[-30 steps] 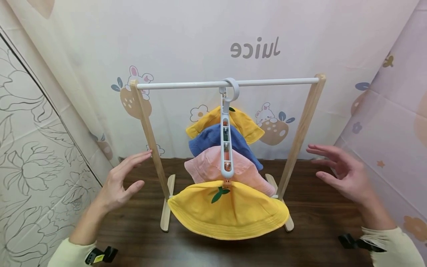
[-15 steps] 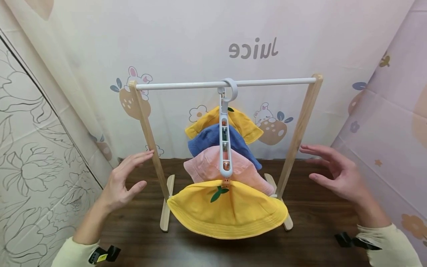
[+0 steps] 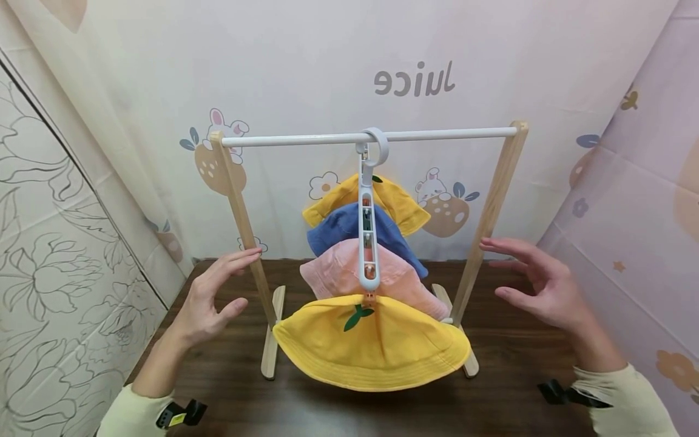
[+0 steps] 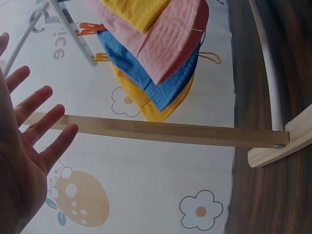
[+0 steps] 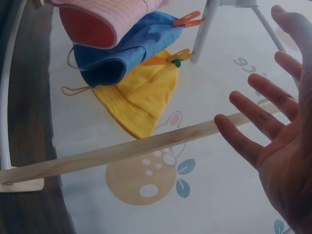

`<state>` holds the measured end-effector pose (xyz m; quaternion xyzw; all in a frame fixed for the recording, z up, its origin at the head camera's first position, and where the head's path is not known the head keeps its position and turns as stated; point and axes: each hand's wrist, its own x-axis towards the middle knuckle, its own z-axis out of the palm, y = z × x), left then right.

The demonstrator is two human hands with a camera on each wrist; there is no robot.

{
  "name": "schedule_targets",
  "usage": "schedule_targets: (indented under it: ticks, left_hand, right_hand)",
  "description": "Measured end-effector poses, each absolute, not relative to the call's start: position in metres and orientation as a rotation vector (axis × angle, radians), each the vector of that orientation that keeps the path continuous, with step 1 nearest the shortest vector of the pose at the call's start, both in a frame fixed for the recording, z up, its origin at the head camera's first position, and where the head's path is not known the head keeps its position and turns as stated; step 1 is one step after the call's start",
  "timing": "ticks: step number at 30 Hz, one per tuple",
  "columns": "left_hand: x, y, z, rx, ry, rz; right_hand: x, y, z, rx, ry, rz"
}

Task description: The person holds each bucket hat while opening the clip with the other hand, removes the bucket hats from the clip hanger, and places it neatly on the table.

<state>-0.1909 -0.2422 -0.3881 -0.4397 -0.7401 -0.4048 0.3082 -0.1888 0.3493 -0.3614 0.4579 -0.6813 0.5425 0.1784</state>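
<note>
Beside the left post of a small wooden rack, my left hand is held with its fingers spread, fingertips overlapping the post in the head view. My right hand mirrors it by the right post, fingers apart and holding nothing. From the rack's white rail hangs a white hanger with small clips. Clipped along it, front to back, are a yellow bucket hat with a green leaf, a pink hat, a blue hat and another yellow hat.
The rack stands on a dark wooden table on flat wooden feet. Behind it hangs a pale curtain printed with bunnies and strawberries. A floral panel closes off the left side.
Both hands have moved slightly inward toward the rack's posts. The hats and hanger hold their places; the view has shifted a little.
</note>
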Motion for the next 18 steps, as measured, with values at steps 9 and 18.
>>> schedule_targets:
  ticks: [9, 18]
  left_hand:
    - [-0.1918, -0.2377, -0.3871, -1.174, -1.955, -1.093]
    - [-0.1919, -0.2330, -0.3861, -1.162, -1.977, -1.123]
  right_hand:
    - [-0.1894, 0.3453, -0.3642, 1.286, -1.937, 1.512]
    - [-0.1899, 0.3405, -0.3660, 1.301, -1.913, 1.533]
